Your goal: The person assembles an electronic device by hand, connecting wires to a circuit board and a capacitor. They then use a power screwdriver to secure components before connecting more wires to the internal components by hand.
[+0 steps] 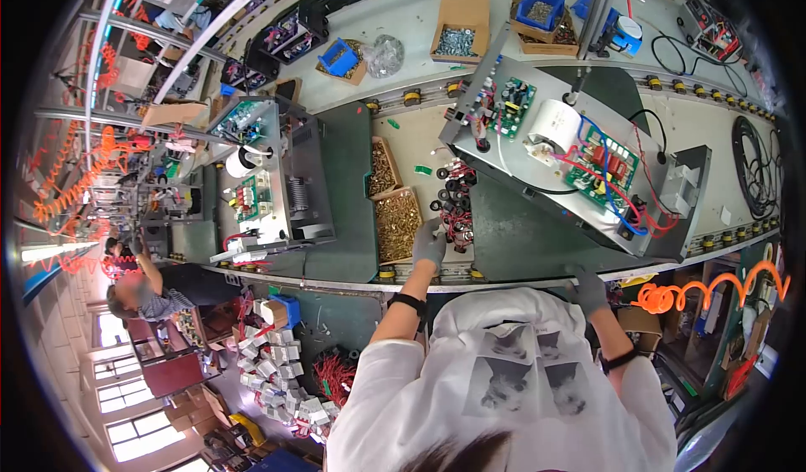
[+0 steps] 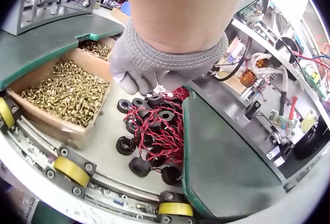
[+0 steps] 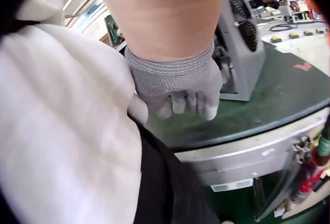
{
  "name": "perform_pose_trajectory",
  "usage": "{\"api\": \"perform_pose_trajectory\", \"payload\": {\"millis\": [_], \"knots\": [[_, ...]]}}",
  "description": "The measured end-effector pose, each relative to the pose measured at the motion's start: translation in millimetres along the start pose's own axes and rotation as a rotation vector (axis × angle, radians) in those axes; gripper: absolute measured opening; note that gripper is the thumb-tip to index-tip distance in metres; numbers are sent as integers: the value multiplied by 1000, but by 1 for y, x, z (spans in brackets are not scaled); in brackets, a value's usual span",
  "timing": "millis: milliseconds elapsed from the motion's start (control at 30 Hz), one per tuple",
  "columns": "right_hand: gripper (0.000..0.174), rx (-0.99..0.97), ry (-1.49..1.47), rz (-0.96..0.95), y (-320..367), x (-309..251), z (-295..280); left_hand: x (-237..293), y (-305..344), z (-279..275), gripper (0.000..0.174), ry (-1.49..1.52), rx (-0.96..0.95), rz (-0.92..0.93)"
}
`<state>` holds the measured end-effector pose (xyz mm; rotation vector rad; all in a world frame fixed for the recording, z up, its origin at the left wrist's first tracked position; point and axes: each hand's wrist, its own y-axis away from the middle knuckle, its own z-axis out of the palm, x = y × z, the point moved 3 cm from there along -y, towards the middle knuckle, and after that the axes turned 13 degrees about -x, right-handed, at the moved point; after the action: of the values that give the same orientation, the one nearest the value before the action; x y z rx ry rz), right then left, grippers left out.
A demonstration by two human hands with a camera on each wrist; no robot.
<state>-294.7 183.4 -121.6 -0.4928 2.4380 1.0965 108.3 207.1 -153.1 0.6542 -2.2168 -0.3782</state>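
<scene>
My gloved left hand (image 1: 429, 247) (image 2: 149, 62) reaches over a pile of black ring parts with twisted red wires (image 1: 457, 197) (image 2: 157, 126). Its fingers bend down at the pile's far side in the left wrist view, beside small white pieces; whether they grip anything is hidden. Left of the pile are boxes of brass-coloured screws (image 1: 398, 224) (image 2: 67, 92). The gloved right hand (image 1: 589, 292) (image 3: 178, 87) hangs with loosely bent fingers at the near edge of the green bench surface (image 3: 268, 105), holding nothing visible.
An open grey chassis with circuit boards (image 1: 588, 157) stands tilted on the right; another chassis (image 1: 281, 178) stands on the left. Rollers (image 2: 72, 170) line the bench edge. Behind are a box of bolts (image 1: 457, 41) and blue bins (image 1: 540, 9). An orange coiled hose (image 1: 697, 292) hangs right.
</scene>
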Motion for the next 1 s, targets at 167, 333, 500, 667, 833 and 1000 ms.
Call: {"api": "perform_pose_trajectory", "payload": {"millis": [167, 333, 500, 667, 833, 1000], "knots": [[92, -107, 372, 350, -82, -47, 42, 14, -39, -20, 32, -89, -97, -84], [106, -215, 249, 596, -80, -82, 29, -3, -87, -29, 29, -85, -141, -154], [103, -185, 309, 557, -80, -56, 38, -21, -128, -14, 29, -75, -145, 56], [108, -177, 464, 509, -75, -17, 31, 3, -172, -12, 29, -46, -152, 211], [111, -353, 463, 637, -78, -14, 8, 32, -226, -11, 42, -551, -89, 74], [112, -374, 478, 622, -78, -5, -9, 30, -226, -33, 41, -681, -258, 0]]}}
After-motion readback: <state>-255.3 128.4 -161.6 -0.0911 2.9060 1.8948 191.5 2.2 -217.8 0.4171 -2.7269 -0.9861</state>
